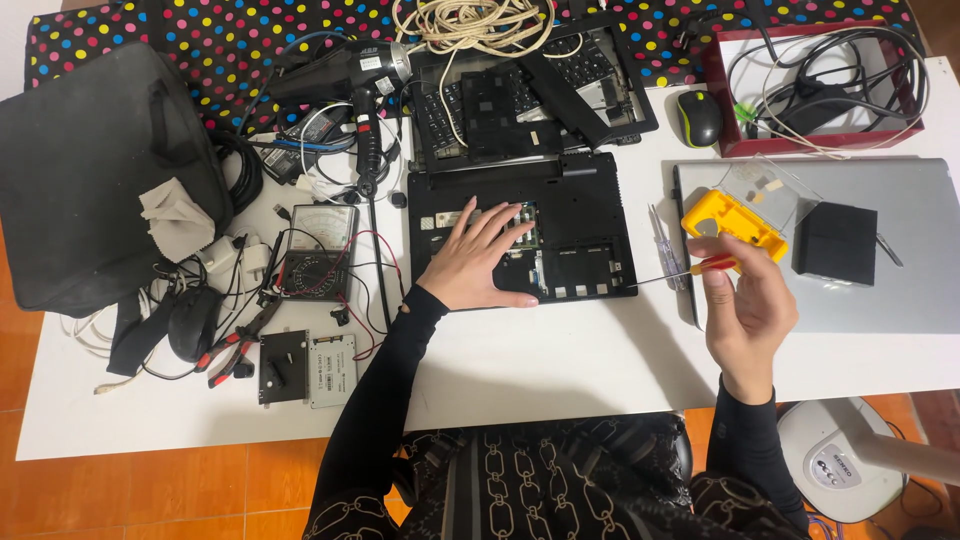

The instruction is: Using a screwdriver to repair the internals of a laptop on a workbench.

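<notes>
Left hand (478,262) lay flat, fingers spread, on the opened black laptop base (570,225) at mid-counter, probably steadying it. Right hand (745,300) pinched a red-handled screwdriver (690,269), tip toward the base's right edge, beside a yellow case (730,222).

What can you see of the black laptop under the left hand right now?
The black laptop lies flat on the white table, underside up, with its bottom cover off. It looks like matte plastic. A green circuit board shows in an open bay near the middle, and empty recesses line the near edge. The left hand rests palm down on it, fingers spread toward the board. The tip of the screwdriver held in the right hand reaches its right near corner. A second dismantled laptop sits just behind it.
</notes>
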